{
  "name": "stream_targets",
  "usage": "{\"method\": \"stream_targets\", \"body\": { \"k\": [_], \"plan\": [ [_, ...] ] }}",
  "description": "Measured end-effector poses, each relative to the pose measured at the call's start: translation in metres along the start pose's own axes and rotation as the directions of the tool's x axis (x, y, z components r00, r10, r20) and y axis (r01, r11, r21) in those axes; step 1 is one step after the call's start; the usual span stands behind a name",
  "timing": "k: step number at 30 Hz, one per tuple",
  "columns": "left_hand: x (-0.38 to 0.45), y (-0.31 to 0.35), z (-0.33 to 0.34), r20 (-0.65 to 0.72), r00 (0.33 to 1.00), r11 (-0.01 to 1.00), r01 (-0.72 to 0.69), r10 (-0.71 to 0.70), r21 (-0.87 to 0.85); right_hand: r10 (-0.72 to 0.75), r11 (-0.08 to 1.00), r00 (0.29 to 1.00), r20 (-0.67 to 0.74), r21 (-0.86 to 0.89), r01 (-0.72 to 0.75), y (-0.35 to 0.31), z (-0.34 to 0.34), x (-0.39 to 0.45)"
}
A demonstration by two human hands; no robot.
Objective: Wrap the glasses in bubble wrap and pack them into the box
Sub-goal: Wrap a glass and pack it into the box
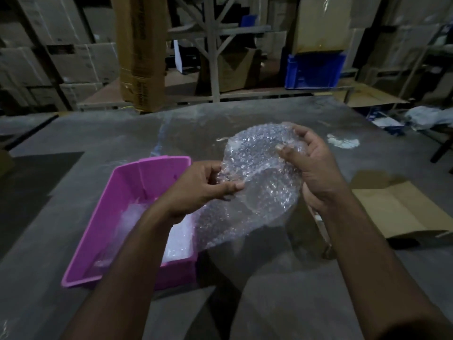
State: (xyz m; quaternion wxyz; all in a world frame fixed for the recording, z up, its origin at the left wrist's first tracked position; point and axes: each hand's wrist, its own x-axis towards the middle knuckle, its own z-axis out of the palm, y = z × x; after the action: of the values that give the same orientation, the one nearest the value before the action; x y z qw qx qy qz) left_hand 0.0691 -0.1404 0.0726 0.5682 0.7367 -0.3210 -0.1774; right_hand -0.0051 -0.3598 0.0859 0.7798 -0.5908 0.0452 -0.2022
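Dim warehouse worktop (245,278), both hands, left (196,190) and right (311,165), pinching bubble wrap (259,173) round what's probably a glass, wrapped bundles already in the pink box (103,217), so partway done I reckon.

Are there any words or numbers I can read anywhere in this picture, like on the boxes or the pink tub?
No text here can be read.
Tall cardboard box: dark print runs down its side, too blurred to read.
Stacked cartons on the shelves: faint marks, too small and dim.
Pink tub, bubble wrap and flat cardboard: no writing shows.
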Motion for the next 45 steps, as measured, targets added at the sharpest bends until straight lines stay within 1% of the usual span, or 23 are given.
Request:
{"method": "stream_targets", "body": {
  "k": [2,4,7,9,11,13,16,18,21,23,26,29,33,35,37,39,42,45],
  "plan": [
    [0.011,0.011,0.019,0.051,0.999,0.991,0.005,0.002,-0.131,0.011,1.000,0.995,-0.095,0.029,-0.008,-0.003,-0.020,0.007],
    [0.024,0.016,0.039,0.017,1.000,0.976,0.030,-0.027,-0.215,0.042,0.998,0.986,-0.164,0.055,-0.034,-0.004,-0.038,0.011],
    [0.042,0.012,0.061,-0.146,0.987,0.980,0.034,-0.063,-0.194,0.112,0.986,0.972,-0.205,0.143,-0.083,0.000,-0.052,0.014],
    [0.052,0.003,0.073,-0.261,0.963,0.978,0.010,-0.066,-0.211,0.147,0.973,0.968,-0.205,0.209,-0.103,0.000,-0.059,0.015],
    [0.057,-0.004,0.082,-0.357,0.933,0.987,-0.013,-0.046,-0.161,0.165,0.958,0.964,-0.207,0.268,-0.106,0.003,-0.066,0.017],
    [0.057,-0.007,0.089,-0.394,0.919,0.996,-0.025,-0.013,-0.091,0.178,0.948,0.964,-0.197,0.296,-0.114,0.003,-0.069,0.020],
    [0.055,-0.008,0.095,-0.414,0.910,0.992,-0.064,0.012,-0.111,0.147,0.965,0.975,-0.167,0.239,-0.105,0.005,-0.073,0.023],
    [0.051,-0.008,0.095,-0.449,0.893,0.993,-0.071,0.019,-0.099,0.112,0.972,0.988,-0.108,0.217,-0.087,0.003,-0.073,0.024],
    [0.041,-0.011,0.095,-0.470,0.882,0.989,-0.042,-0.028,-0.138,0.065,0.983,0.997,-0.043,0.176,-0.057,0.006,-0.074,0.022],
    [0.032,-0.013,0.094,-0.443,0.895,0.985,-0.024,-0.056,-0.173,0.055,0.987,0.998,-0.022,0.155,-0.051,0.013,-0.074,0.019],
    [0.021,-0.019,0.095,-0.412,0.909,0.970,-0.041,-0.064,-0.241,0.093,0.993,0.995,0.028,0.072,-0.095,0.031,-0.077,0.008],
    [0.012,-0.029,0.098,-0.486,0.869,0.964,-0.048,-0.088,-0.261,0.133,0.990,0.988,0.082,-0.055,-0.129,0.049,-0.083,-0.008],
    [0.005,-0.040,0.107,-0.581,0.801,0.938,-0.075,-0.145,-0.338,0.129,0.983,0.981,0.146,-0.148,-0.107,0.063,-0.090,-0.022],
    [0.002,-0.045,0.111,-0.615,0.777,0.944,-0.088,-0.135,-0.318,0.143,0.980,0.977,0.157,-0.159,-0.118,0.065,-0.094,-0.026],
    [0.000,-0.050,0.113,-0.635,0.764,0.963,-0.073,-0.113,-0.259,0.148,0.979,0.978,0.146,-0.161,-0.124,0.066,-0.098,-0.029],
    [-0.003,-0.056,0.113,-0.627,0.772,0.976,-0.047,-0.101,-0.214,0.162,0.980,0.976,0.144,-0.138,-0.142,0.066,-0.100,-0.033],
    [-0.007,-0.059,0.113,-0.561,0.823,0.984,-0.015,-0.088,-0.177,0.172,0.983,0.974,0.145,-0.095,-0.160,0.067,-0.100,-0.035],
    [-0.011,-0.057,0.113,-0.489,0.870,0.984,-0.023,-0.067,-0.177,0.148,0.988,0.983,0.111,-0.072,-0.140,0.069,-0.099,-0.035]
  ]
}}
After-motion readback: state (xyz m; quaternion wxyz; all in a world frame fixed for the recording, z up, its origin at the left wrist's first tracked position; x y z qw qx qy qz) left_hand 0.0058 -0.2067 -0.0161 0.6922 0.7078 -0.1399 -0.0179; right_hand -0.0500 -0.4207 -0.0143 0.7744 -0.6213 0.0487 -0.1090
